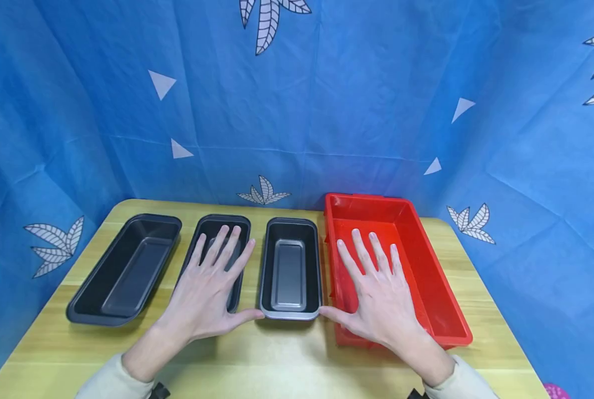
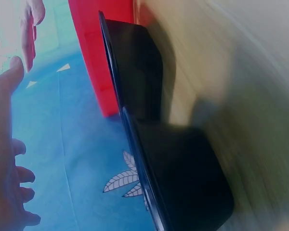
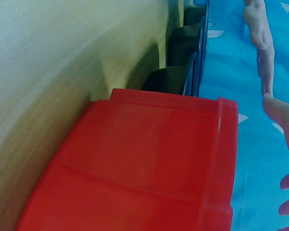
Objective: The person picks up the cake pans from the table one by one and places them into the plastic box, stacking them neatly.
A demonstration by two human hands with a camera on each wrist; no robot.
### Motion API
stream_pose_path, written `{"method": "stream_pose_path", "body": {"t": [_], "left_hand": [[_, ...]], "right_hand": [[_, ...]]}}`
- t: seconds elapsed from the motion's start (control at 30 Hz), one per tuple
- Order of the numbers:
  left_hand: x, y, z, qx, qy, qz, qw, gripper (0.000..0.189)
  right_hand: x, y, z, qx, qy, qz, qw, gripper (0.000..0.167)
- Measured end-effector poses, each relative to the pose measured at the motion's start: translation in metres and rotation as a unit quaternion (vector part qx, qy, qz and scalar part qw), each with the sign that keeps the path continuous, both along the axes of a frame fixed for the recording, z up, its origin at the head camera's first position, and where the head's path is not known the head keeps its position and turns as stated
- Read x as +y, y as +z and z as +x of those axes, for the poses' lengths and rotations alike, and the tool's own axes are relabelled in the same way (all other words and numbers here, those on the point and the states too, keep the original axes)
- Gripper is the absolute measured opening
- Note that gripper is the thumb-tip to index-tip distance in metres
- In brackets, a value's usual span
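Observation:
My left hand (image 1: 204,296), fingers spread and palm down, hovers above the middle loaf pan (image 1: 238,266), hiding much of it. Fingers spread the same way, my right hand (image 1: 384,299) is held over the near left part of a red plastic bin (image 1: 441,299). Between the hands sits a smaller dark loaf pan (image 1: 289,277), its near corners close to both thumb tips in the head view. Both wrist views show the hands raised above the rims, holding nothing. A wider dark loaf pan (image 1: 137,271) lies at the far left.
All the containers stand side by side on a light wooden table (image 1: 257,366). A blue cloth (image 1: 277,111) with leaf and triangle prints hangs behind and along both sides. Something pink (image 1: 556,391) shows at the lower right, beyond the table edge.

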State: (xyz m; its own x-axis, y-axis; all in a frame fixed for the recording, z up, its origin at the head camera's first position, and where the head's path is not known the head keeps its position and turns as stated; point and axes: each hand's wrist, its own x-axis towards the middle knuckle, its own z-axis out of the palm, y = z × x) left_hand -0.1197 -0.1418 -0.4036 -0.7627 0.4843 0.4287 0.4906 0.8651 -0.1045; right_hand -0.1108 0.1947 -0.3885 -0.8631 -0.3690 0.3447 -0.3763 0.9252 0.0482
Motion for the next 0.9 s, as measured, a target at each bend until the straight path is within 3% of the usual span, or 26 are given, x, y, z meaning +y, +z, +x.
{"method": "stream_pose_path", "body": {"t": [0.33,0.53,0.7,0.9], "left_hand": [[0.004,0.006,0.001,-0.060,-0.009,0.041,0.9973,0.117],[0.005,0.011,-0.002,-0.119,-0.008,0.082,0.9894,0.114],[0.005,0.014,-0.008,-0.172,0.007,0.126,0.9771,0.110],[0.007,0.014,-0.014,-0.234,0.015,0.200,0.9514,0.102]], "right_hand": [[0.024,0.004,0.003,-0.007,-0.013,-0.043,0.9990,0.119],[0.039,0.005,0.004,-0.014,-0.027,-0.075,0.9967,0.118],[0.053,0.007,0.004,-0.022,-0.040,-0.097,0.9942,0.114],[0.071,0.008,0.004,-0.019,-0.054,-0.116,0.9917,0.109]]}}
